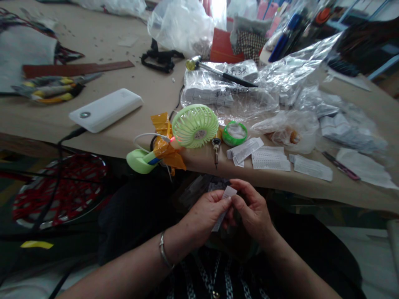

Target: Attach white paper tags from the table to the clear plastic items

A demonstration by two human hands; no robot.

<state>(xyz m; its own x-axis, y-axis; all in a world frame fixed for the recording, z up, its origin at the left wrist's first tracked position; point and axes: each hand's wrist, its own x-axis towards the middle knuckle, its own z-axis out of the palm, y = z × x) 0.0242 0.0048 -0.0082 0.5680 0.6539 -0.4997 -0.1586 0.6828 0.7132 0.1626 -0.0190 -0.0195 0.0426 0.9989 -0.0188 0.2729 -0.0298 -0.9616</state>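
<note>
Over my lap, just below the table edge, my left hand [204, 214] pinches a narrow white paper label [229, 192] between thumb and fingers. My right hand [254, 207] meets it, thumb and fingertips closed at the label's upper right edge. Whether the label is one layer or several I cannot tell. Beyond the hands, on the table's front edge, lie loose stacks of printed labels [270, 158] and another small pile of labels [247, 150]. Left of them are a round green tub [234, 133] with something white inside and a small tool with a metal tip [216, 151].
A green fan [195, 126] is taped at the table edge, cabled to a white power bank [106, 110]. Behind lie plastic-wrapped bundles [212, 93] with a hammer [224, 74] on top. Pliers [52, 89] lie left; a pink-handled cutter [341, 166] lies right.
</note>
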